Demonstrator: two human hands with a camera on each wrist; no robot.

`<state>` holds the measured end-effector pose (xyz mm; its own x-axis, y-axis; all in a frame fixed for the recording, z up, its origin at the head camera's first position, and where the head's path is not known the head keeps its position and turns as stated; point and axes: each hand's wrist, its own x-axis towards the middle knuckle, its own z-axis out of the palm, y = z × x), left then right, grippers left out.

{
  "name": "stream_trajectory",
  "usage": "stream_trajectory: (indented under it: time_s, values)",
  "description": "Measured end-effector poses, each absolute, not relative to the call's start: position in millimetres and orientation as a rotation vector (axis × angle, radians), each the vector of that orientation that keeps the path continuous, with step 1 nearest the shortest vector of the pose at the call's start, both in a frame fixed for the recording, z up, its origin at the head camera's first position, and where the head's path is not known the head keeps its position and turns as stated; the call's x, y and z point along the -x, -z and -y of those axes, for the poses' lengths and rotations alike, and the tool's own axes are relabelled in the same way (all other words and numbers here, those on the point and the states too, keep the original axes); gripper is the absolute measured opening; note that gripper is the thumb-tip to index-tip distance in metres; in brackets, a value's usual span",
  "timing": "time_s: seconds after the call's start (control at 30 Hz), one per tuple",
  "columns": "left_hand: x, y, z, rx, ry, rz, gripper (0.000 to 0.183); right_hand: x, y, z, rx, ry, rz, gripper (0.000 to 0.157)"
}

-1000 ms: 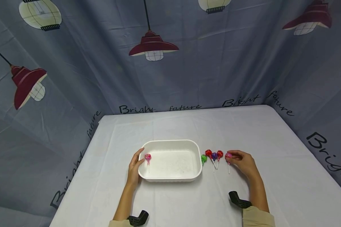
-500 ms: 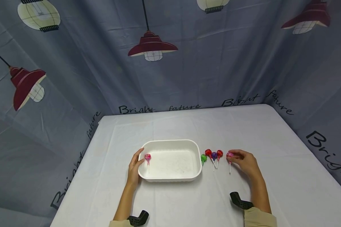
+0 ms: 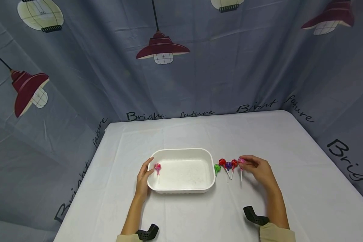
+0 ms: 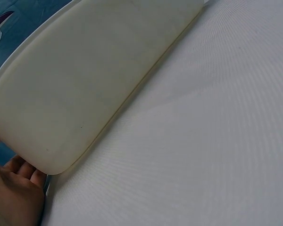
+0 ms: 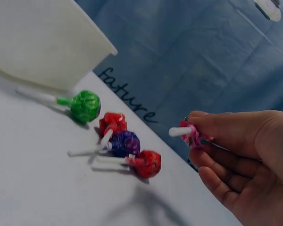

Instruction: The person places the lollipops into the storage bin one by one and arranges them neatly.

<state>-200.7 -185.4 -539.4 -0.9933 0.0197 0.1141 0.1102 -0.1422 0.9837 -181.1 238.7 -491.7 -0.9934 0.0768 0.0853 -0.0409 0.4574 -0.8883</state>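
Note:
In the head view my left hand (image 3: 143, 179) grips the left end of a white plastic tray (image 3: 181, 191), thumb at the rim. Its fingers (image 4: 26, 170) show against the end wall in the left wrist view. One pink lollipop (image 3: 158, 167) lies inside the tray near that end. My right hand (image 3: 258, 169) pinches another pink lollipop (image 5: 194, 133) by its wrapped head between thumb and fingers, above the table, its white stick (image 5: 179, 132) sticking out. Left of this hand lie a green lollipop (image 5: 85, 106), a purple one (image 5: 124, 143) and two red ones (image 5: 147, 164).
The green lollipop lies right beside the tray's right end, with the red and purple ones clustered next to it, sticks crossing. A white cloth covers the table (image 3: 199, 218). A grey-blue curtain (image 3: 224, 77) with printed lamps hangs behind and at the sides.
My right hand, with the pink lollipop, has shifted slightly left and up toward the red lollipops after a small move right. The left hand and tray have stayed in place.

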Motion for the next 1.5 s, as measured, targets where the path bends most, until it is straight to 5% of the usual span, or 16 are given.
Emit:
stream_trajectory:
  time_s: [0.43,1.27,1.5]
  values:
    - [201.9,538.5,183.5,0.165,2.349,1.98,0.044,216.3,542.4,-247.3,0.117,-1.785,2.27,0.05]
    - [200.5,536.4,186.7,0.17,2.327,2.013,0.043,265.6,551.8,-206.4,-0.077,-1.765,2.265,0.042]
    - [201.5,538.6,185.5,0.167,2.333,1.996,0.044,229.2,467.6,-166.6,-0.139,-1.768,2.371,0.04]
